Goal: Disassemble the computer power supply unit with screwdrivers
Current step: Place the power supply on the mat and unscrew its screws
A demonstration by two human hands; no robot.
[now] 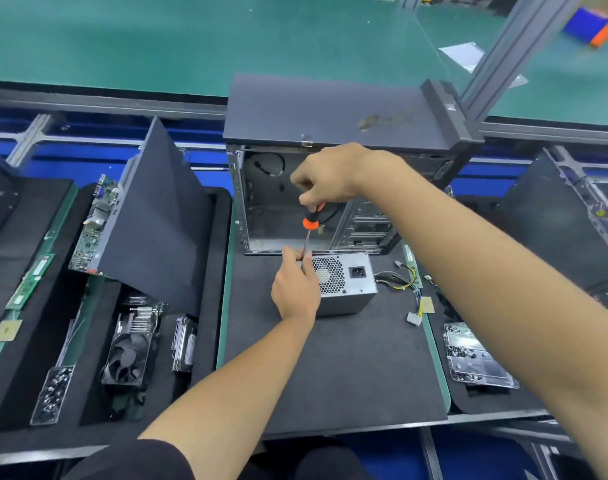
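A grey metal power supply unit (351,282) stands on the black mat (330,368), its honeycomb fan grille and power socket facing up. Its bundle of coloured cables (408,282) trails off to the right. My right hand (327,178) grips the orange-and-black handle of a screwdriver (311,221) held nearly upright above the unit's left top edge. My left hand (295,285) rests against the unit's left side and pinches the screwdriver's thin shaft near its tip. The tip itself is hidden behind my fingers.
An empty black computer case (295,202) stands open just behind the unit. To the left lie a leaning side panel (157,220), a motherboard (94,223), a cooler fan (129,358), a drive and a tray of screws (53,393). A clear screw tray (475,358) sits at the right.
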